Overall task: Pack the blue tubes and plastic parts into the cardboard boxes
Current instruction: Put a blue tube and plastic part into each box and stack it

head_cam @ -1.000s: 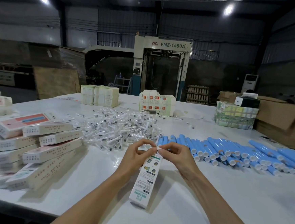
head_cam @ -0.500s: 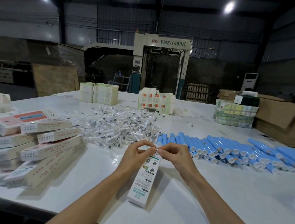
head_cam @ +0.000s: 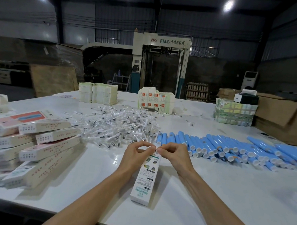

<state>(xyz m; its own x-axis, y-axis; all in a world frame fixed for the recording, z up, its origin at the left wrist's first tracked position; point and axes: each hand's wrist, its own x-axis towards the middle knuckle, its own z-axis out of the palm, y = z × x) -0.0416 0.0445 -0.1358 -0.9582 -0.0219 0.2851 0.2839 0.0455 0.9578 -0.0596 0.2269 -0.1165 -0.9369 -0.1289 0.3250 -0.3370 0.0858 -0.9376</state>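
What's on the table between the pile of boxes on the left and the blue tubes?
In the head view: the heap of clear-wrapped plastic parts, and nearer, the left hand and right hand pinching the top of a white box.

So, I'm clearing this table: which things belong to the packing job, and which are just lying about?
In the job: white carton, its top end pinched by left hand and right hand; blue tubes; bagged plastic parts; closed cartons piled left.
Lying about: tissue box; brown cardboard box; wrapped bundle.
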